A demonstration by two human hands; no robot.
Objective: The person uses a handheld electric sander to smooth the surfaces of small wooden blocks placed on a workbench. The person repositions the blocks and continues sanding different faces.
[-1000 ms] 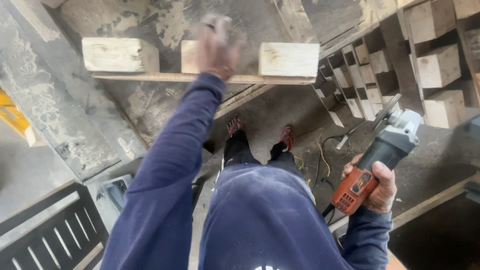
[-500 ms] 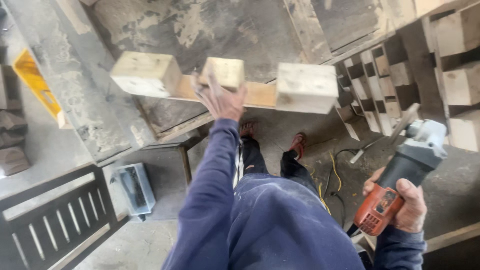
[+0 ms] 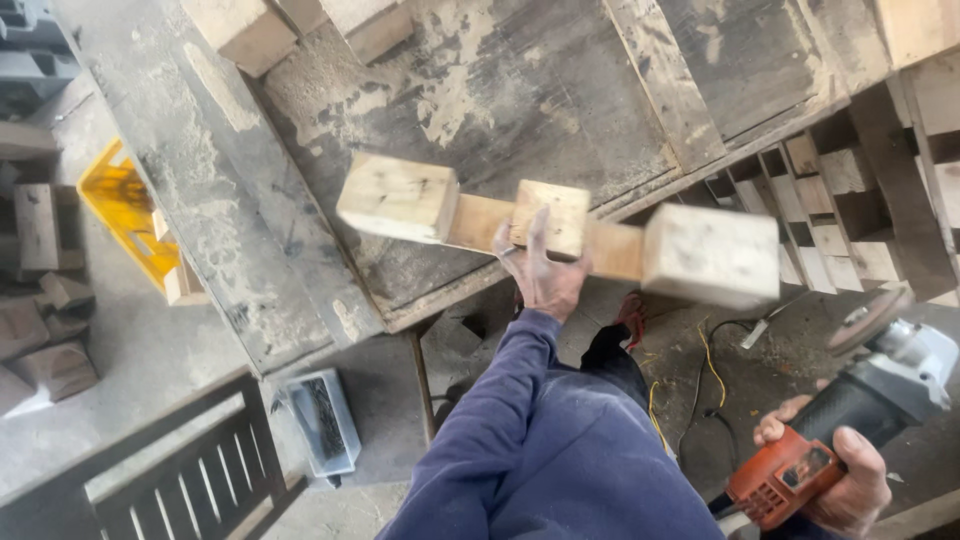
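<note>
Head view: my left hand [image 3: 545, 275] lifts one slat [image 3: 600, 245] carrying three blocks [image 3: 550, 215] above the counter [image 3: 480, 90], fingers [image 3: 535, 235] closed around the middle block. My right hand [image 3: 850, 485] grips one grinder [image 3: 845, 420] low beside me.

Woodworking or pallet-making workshop. Large, scarred workbench [image 3: 520, 110] fills the upper middle, its top stained and dusty, rough wooden blocks [image 3: 290, 28] at its far edge. Stacked pallets [image 3: 860, 190] stand along the right edge. Offcuts [image 3: 45, 330] lie piled on the bare concrete floor [image 3: 150, 340] at left. An angle grinder [image 3: 850, 420] with its yellow cable [image 3: 700, 370] trails below; a slatted wooden piece [image 3: 170, 480] sits lower left.
</note>
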